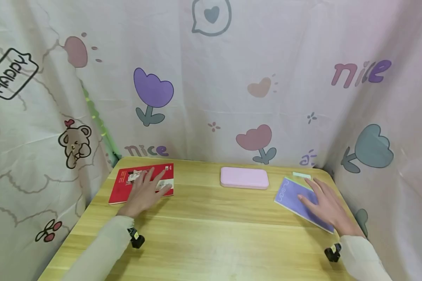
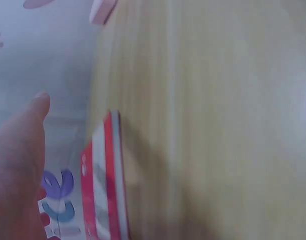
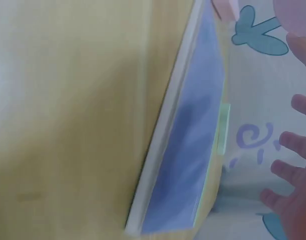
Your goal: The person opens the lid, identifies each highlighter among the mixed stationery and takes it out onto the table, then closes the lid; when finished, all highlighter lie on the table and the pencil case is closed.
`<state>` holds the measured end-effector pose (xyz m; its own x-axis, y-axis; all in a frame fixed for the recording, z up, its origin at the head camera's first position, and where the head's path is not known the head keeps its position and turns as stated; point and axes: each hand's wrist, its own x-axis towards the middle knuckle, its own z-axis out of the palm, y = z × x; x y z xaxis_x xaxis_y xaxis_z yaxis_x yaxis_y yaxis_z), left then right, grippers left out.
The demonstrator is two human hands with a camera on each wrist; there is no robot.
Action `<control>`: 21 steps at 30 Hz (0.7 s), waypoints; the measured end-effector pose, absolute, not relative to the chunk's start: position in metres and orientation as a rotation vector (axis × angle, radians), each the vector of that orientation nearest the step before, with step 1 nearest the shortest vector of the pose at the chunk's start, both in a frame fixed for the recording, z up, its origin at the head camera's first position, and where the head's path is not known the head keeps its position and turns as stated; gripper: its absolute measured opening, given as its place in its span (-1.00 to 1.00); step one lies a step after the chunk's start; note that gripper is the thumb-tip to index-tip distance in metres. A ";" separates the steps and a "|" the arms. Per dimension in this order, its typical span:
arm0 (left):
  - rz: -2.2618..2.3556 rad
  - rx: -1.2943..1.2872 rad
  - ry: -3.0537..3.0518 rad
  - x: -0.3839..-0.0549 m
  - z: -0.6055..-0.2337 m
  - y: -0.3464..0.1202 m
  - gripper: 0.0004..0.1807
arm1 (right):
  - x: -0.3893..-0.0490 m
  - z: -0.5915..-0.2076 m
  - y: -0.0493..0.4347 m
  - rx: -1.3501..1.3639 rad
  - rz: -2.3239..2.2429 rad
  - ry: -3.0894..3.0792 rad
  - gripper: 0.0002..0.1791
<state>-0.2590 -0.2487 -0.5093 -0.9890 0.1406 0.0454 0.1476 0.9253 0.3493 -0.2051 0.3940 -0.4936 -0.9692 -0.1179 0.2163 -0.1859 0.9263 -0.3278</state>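
A red book (image 1: 121, 191) with a white-and-red page edge lies at the table's left back. Above it my left hand (image 1: 144, 197) is spread, fingers extended; the left wrist view shows the thumb and fingertips apart from the book (image 2: 100, 185). On the right lies a purple notebook (image 1: 292, 195), set at a slant. My right hand (image 1: 327, 207) hovers over its right part with fingers spread, holding nothing. In the right wrist view the fingers (image 3: 295, 142) are raised clear of the notebook (image 3: 188, 145).
A pink, rounded case (image 1: 244, 177) sits at the back middle of the wooden table (image 1: 204, 234). Behind the notebook lies a small pale green bar (image 1: 301, 175). Printed curtains (image 1: 211, 97) hang close around the table's back and sides.
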 end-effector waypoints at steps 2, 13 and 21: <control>-0.571 -0.258 -3.062 -0.266 -0.506 -0.237 -0.04 | -0.212 -0.491 0.388 0.230 0.588 -2.884 -0.08; -0.747 -0.381 -3.032 -0.299 -0.494 -0.164 -0.08 | -0.257 -0.486 0.349 0.277 0.839 -2.864 -0.07; -0.919 -0.470 -3.002 -0.317 -0.505 -0.114 -0.15 | -0.284 -0.493 0.319 0.297 0.954 -2.886 -0.05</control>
